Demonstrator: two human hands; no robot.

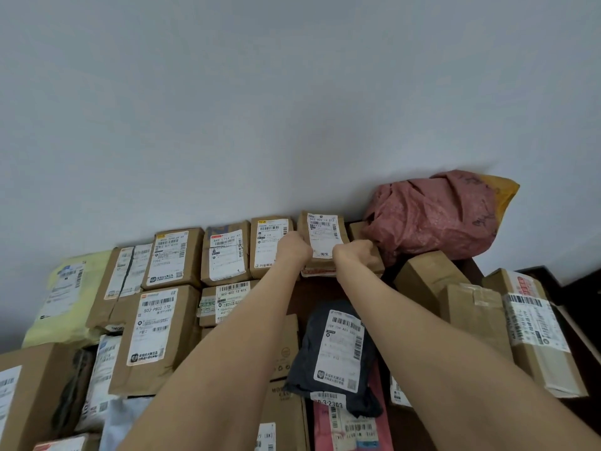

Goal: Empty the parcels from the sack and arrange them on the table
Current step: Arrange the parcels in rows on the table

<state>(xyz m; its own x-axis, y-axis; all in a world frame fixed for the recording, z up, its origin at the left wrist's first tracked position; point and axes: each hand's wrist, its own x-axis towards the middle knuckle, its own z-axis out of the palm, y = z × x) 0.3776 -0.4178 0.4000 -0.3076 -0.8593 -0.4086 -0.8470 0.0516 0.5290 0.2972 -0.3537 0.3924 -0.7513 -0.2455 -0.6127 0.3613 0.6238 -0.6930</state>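
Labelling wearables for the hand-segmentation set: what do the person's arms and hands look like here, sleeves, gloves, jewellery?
Left hand and right hand are ungloved; both forearms are bare down to the frame's bottom edge, no sleeves in view. No watch, bracelet or markings at either wrist. Fingers mostly hidden against the parcel, so rings cannot be told.

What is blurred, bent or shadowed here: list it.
Head view: soft, even light, no glare; a faint shadow on the wall behind the pink bag; the wide lens bows the row of boxes and swells the forearms; small label print is soft.
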